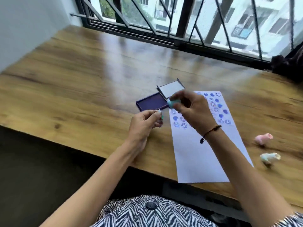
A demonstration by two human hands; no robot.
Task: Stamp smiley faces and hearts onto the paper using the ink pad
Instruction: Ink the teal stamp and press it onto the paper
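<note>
A white paper [200, 154] lies on the wooden table, its far half covered with several blue smiley and heart prints. Left of its top corner sits the open purple ink pad [151, 104] with its lid [170, 89] tilted up behind it. My right hand [191, 110] holds a light blue stamp [172, 104] sideways above the paper's far left corner, next to the pad. My left hand [144, 125] pinches a small green piece, perhaps the stamp's cap [161, 116], just in front of the pad. The picture is blurred by motion.
Two more small stamps lie right of the paper: a pink stamp [263, 138] and a pale green-and-yellow stamp [269, 158]. A dark object [288, 64] rests at the far right by the barred window. The table's front edge [98, 154] runs diagonally near my left forearm.
</note>
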